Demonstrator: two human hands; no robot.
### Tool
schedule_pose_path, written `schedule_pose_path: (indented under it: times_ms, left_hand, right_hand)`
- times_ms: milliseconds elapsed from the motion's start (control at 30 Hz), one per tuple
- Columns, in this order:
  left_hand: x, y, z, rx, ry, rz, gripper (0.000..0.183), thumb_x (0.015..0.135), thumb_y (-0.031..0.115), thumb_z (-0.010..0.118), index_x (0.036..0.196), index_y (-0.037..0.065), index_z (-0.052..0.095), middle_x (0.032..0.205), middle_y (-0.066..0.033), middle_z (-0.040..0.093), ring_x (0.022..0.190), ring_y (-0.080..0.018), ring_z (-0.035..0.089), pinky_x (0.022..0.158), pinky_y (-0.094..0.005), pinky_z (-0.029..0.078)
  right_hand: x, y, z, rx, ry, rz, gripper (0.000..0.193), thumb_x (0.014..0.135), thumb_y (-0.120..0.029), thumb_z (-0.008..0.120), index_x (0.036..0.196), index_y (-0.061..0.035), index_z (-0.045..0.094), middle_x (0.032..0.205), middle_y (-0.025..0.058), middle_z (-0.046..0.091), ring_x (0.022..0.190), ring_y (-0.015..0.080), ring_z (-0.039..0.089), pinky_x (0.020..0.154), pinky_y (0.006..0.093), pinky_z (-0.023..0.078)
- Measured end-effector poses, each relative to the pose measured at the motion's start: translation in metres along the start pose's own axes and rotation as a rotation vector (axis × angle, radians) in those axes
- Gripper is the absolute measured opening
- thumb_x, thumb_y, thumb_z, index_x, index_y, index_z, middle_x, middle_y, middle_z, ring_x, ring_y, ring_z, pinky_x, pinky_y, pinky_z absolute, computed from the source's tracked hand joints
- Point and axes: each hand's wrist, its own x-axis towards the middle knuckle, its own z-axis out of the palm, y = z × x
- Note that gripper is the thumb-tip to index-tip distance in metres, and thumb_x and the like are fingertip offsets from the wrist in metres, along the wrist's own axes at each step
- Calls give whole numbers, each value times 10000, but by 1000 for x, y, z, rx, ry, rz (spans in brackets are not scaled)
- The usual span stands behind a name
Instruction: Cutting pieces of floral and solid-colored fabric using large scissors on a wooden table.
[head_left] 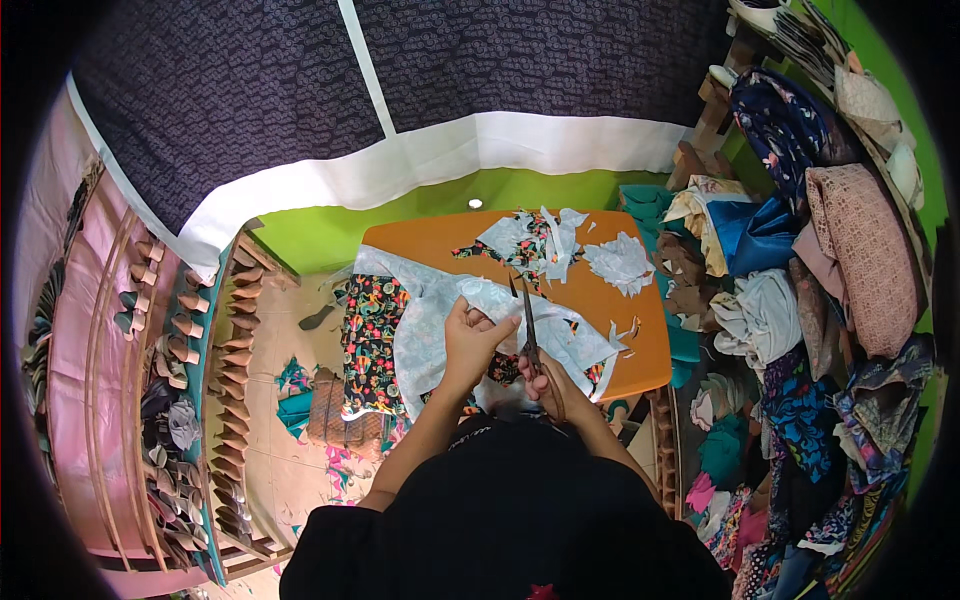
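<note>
Your left fingers [498, 331] pinch cloth [425, 345], right fingers [539, 384] grip scissors [531, 338] — careful, any slack could bunch, skewing the cut.

Left grip [476, 338] at pale cloth [425, 320]; right grip [545, 385] holds scissors [530, 325], blades parted; scraps [620, 263] on orange table [645, 345].

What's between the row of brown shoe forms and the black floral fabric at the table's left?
In the head view, between shoe forms and floral fabric lies tiled floor with teal scraps, a dark flat piece and brown textured material.
</note>
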Motion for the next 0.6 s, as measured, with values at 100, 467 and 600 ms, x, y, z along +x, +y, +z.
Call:
schedule_pose_path:
  times_ms: [100, 467, 600]
  left_hand:
    - [-1, 3, 1, -30, -12, 5, 343, 650, -61, 663, 905, 14, 446, 780, -63, 558, 655, -73, 537, 553, -177, 432]
    - [1, -1, -2, 23, 1, -81, 314, 683, -5, 665, 910, 17, 449, 754, -63, 583, 637, -81, 547, 554, -187, 440]
    - [-1, 7, 4, -32, 8, -30, 318, 683, -4, 665, 914, 14, 448, 786, -87, 591, 652, -89, 555, 567, -198, 449]
  right_hand:
    - [-1, -8, 2, -62, 17, -43, 935, 485, -837, 374, 936, -18, 402, 748, 11, 367, 513, 66, 361, 454, 191, 312]
    - [-4, -18, 3, -61, 48, -12, 892, 460, -831, 408, 865, -37, 401, 650, -17, 346, 479, 45, 347, 422, 180, 282]
    - [1, 1, -7, 95, -33, 45, 992, 393, -812, 502, 990, -24, 421, 739, -19, 374, 534, 50, 377, 473, 181, 318]
